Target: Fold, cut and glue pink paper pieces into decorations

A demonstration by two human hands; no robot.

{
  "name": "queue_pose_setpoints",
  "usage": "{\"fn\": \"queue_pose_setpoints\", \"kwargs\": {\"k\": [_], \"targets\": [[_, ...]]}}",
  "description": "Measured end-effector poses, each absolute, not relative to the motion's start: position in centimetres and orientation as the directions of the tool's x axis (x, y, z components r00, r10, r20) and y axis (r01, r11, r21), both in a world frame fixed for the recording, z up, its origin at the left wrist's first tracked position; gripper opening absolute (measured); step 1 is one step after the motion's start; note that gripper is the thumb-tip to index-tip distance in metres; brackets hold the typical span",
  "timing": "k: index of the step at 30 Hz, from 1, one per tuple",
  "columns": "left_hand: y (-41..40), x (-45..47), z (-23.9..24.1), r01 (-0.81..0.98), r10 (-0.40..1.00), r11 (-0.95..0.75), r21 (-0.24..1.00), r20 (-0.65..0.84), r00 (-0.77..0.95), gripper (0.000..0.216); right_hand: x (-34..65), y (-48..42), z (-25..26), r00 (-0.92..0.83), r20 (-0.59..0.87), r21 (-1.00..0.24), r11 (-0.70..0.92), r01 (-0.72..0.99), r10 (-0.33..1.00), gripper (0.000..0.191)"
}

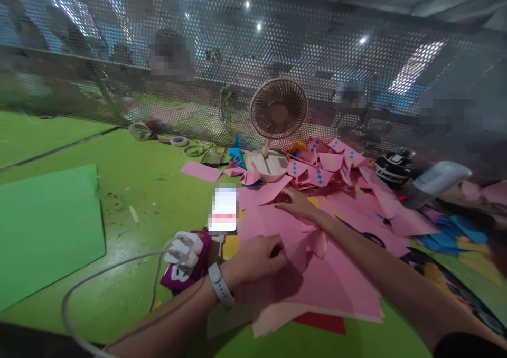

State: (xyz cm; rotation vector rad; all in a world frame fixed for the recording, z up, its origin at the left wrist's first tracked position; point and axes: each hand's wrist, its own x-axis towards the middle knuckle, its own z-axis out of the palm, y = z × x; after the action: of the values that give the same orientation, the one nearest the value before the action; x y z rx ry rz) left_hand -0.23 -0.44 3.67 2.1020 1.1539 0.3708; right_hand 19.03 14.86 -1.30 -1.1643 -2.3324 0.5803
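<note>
Evidently the right hand (pixel 298 203) is the nearer one to the small pink sheet (pixel 258 195), which lies just left of its fingertips and slightly farther toward the far edge of the table (pixel 156 202). That sheet's long axis runs roughly side to side, along the far edge, its right end rising a little; the phone (pixel 224 210) is beside its left end and the fan (pixel 279 109) stands beyond it. The right fingers are loosely curled at the sheet's near side; I cannot tell whether they pinch it or only touch.

Closer to the table's near edge, the left hand (pixel 256 261) rests over the left side of the large pink paper (pixel 330 286), its fingers bent inward; whether they grip anything is hidden. A folded pink piece (pixel 318 243) lies on that paper, right of the left hand and below the right wrist.
</note>
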Motion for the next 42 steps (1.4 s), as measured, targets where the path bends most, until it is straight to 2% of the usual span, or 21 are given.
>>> {"fn": "queue_pose_setpoints", "kwargs": {"k": [2, 6, 10, 15, 19, 25, 30, 33, 35, 36, 38, 40, 42], "targets": [[-0.4, -0.2, 3.6, 0.624, 0.824, -0.362, 0.693, -0.075, 0.562, 0.013, 18.9, 14.9, -1.4, -0.537, 0.207, -0.569, 0.547, 0.614, 0.818, 0.021], [-0.4, -0.2, 3.3, 0.622, 0.819, -0.376, 0.687, -0.066, 0.569, 0.012, 18.8, 15.0, -1.8, -0.48, 0.204, -0.613, 0.494, 0.617, 0.853, 0.005], [-0.4, -0.3, 3.1, 0.625, 0.822, -0.377, 0.684, -0.062, 0.565, 0.011, 18.9, 15.1, -1.9, -0.412, 0.169, -0.706, 0.402, 0.583, 0.895, 0.001], [-0.3, -0.3, 3.2, 0.614, 0.816, -0.38, 0.692, -0.062, 0.575, 0.013, 20.3, 14.9, -0.7, -0.357, 0.026, -0.864, 0.2, 0.462, 0.934, 0.021], [-0.3, -0.3, 3.4, 0.605, 0.818, -0.369, 0.706, -0.063, 0.572, 0.015, 22.1, 13.3, 0.8, -0.296, -0.083, -0.941, 0.023, 0.337, 0.951, 0.032], [0.0, -0.1, 3.4, 0.583, 0.817, -0.362, 0.727, -0.053, 0.574, 0.015, 23.2, 9.6, 2.7, -0.248, -0.206, -0.971, -0.166, 0.174, 0.947, 0.034], [0.0, -0.2, 3.3, 0.594, 0.839, -0.367, 0.715, -0.021, 0.544, 0.016, 22.4, 7.1, 3.6, -0.267, -0.219, -0.976, -0.205, 0.079, 0.939, 0.033], [-0.3, -0.2, 3.7, 0.568, 0.884, -0.339, 0.75, 0.048, 0.465, 0.024, 21.7, 5.7, 4.2, -0.3, -0.228, -0.973, -0.229, 0.034, 0.926, 0.031], [-0.5, 0.1, 4.0, 0.473, 0.923, -0.246, 0.846, 0.056, 0.381, 0.028, 21.1, 4.9, 4.7, -0.322, -0.215, -0.976, -0.213, 0.04, 0.922, 0.03], [-0.6, 0.4, 4.2, 0.361, 0.938, -0.165, 0.918, 0.033, 0.345, 0.028, 20.9, 4.6, 5.0, -0.331, -0.192, -0.981, -0.183, 0.059, 0.924, 0.029], [-0.6, 0.8, 4.4, 0.003, 0.943, 0.075, 0.997, -0.072, 0.324, 0.026, 20.2, 4.2, 5.4, -0.348, -0.123, -0.99, -0.088, 0.113, 0.929, 0.025], [-0.5, 1.2, 4.5, -0.354, 0.914, 0.32, 0.879, -0.187, 0.361, 0.023, 19.4, 3.9, 5.7, -0.378, -0.056, -0.985, 0.01, 0.171, 0.924, 0.022], [-0.3, 1.2, 4.5, -0.55, 0.871, 0.474, 0.687, -0.277, 0.405, 0.025, 18.6, 3.6, 6.0, -0.413, -0.008, -0.971, 0.092, 0.22, 0.911, 0.02]]}}
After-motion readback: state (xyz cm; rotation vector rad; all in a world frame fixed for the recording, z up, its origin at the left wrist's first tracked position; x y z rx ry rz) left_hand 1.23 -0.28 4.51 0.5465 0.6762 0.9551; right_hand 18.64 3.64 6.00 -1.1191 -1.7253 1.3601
